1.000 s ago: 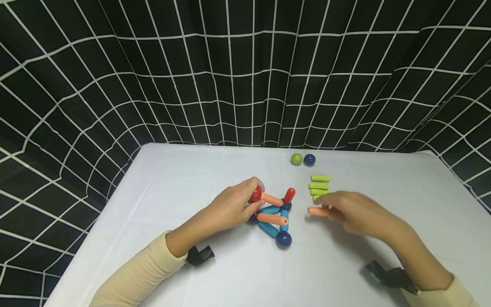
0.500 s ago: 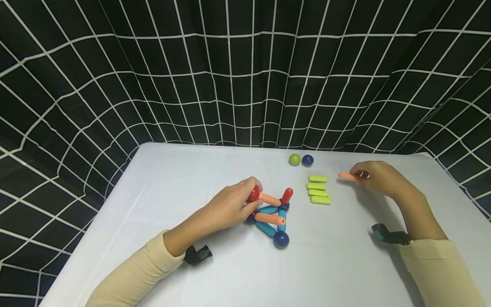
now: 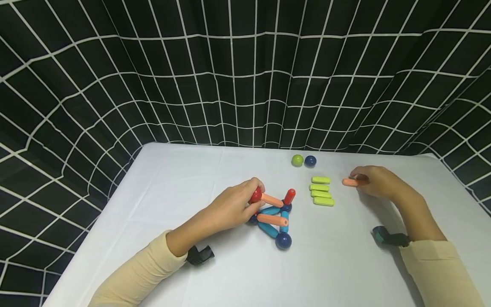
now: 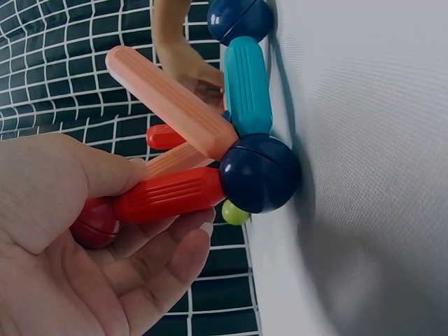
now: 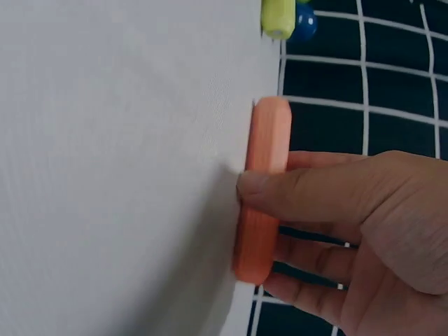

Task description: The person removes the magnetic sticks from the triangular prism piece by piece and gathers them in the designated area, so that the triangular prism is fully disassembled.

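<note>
My left hand (image 3: 232, 204) holds a ball-and-stick toy structure by its red ball (image 3: 255, 195). In the left wrist view, thumb and fingers pinch the red stick (image 4: 171, 196) joined to that ball; its other end meets a navy ball (image 4: 259, 173). Blue sticks (image 3: 267, 229) and navy balls form the base, with a red stick (image 3: 289, 196) rising from one corner. An orange stick (image 3: 272, 219) juts from another corner, its near end free. At the right, my right hand (image 3: 379, 181) pinches a loose orange stick (image 5: 269, 133) low at the cloth.
Several lime-yellow sticks (image 3: 320, 187) lie in a stack of rows between the structure and the right hand. Behind them sit a green ball (image 3: 297, 160) and a navy ball (image 3: 310, 161). A white cloth (image 3: 184, 170) covers the table, and a black gridded curtain (image 3: 215, 85) encloses it.
My right hand has carried the orange stick from beside the lime-yellow sticks to the far right, then slightly lower. The left hand keeps its hold on the structure.
</note>
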### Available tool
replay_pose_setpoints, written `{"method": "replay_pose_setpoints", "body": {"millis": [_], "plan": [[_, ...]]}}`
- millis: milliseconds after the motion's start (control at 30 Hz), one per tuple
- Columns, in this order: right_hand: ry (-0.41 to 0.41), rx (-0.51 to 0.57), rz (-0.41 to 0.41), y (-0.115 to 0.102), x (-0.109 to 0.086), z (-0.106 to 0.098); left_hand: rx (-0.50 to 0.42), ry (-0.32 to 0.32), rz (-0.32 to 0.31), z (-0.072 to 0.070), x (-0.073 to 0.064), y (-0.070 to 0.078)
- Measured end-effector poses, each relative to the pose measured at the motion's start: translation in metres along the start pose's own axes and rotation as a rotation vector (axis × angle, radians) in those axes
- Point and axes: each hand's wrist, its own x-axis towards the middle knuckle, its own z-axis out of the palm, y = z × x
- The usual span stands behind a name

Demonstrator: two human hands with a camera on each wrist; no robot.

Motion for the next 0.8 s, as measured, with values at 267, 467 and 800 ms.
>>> {"method": "replay_pose_setpoints", "body": {"millis": [267, 467, 800], "plan": [[0.108, -0.018, -0.148, -0.049, -0.012, -0.007, -0.013, 0.009, -0.037, 0.002, 0.001, 0.000], [0.232, 0.045, -0.359, -0.113, -0.035, -0.009, -0.183, -0.086, -0.115, 0.004, 0.004, -0.009], [0.142, 0.123, -0.713, -0.186, -0.061, 0.014, -0.385, -0.350, 0.000, 0.015, 0.010, -0.034]]}}
